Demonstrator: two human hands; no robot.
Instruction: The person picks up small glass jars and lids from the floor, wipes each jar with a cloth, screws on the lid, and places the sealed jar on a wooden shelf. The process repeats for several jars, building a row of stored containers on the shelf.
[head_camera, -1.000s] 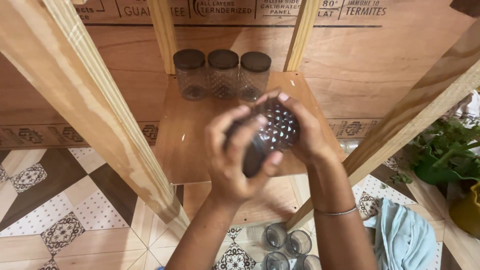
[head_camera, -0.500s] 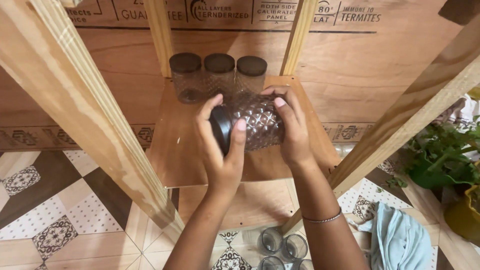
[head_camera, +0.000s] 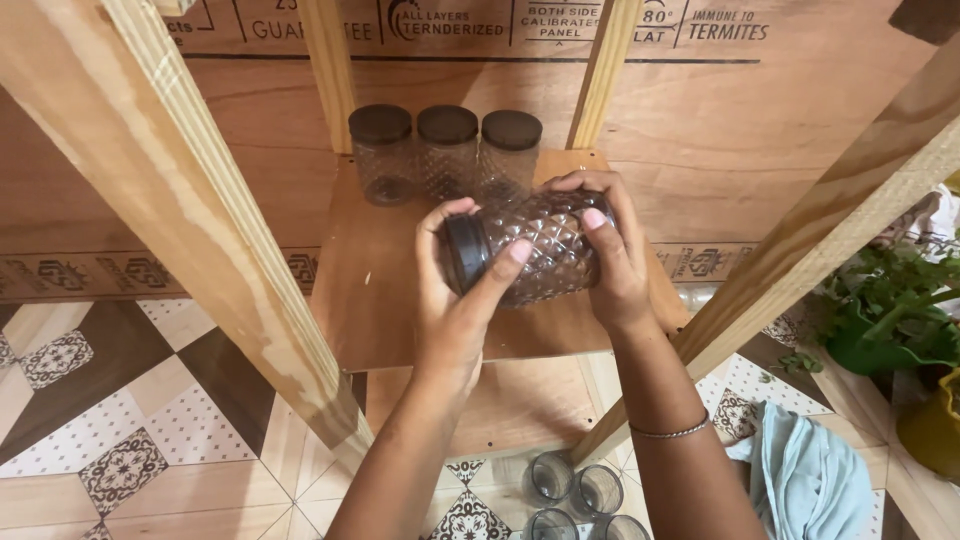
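A clear diamond-patterned glass jar (head_camera: 540, 250) with a dark round lid (head_camera: 464, 255) lies sideways in both my hands above a small wooden shelf (head_camera: 380, 300). My left hand (head_camera: 455, 310) wraps the lid end, thumb and fingers around the lid's rim. My right hand (head_camera: 612, 250) grips the jar's base end. Three matching jars (head_camera: 445, 150) with dark lids stand upright in a row at the back of the shelf, just beyond the held jar.
Slanted wooden posts (head_camera: 190, 210) frame the shelf on the left and on the right (head_camera: 830, 220). A plywood panel stands behind. Several empty glass jars (head_camera: 575, 495) sit on the patterned tile floor below. A light blue cloth (head_camera: 810, 480) and a green plant (head_camera: 890, 300) lie at right.
The jar has turned from tilted and blurred to lying level, lid to the left. Both hands have lifted it slightly and shifted toward the row of jars.
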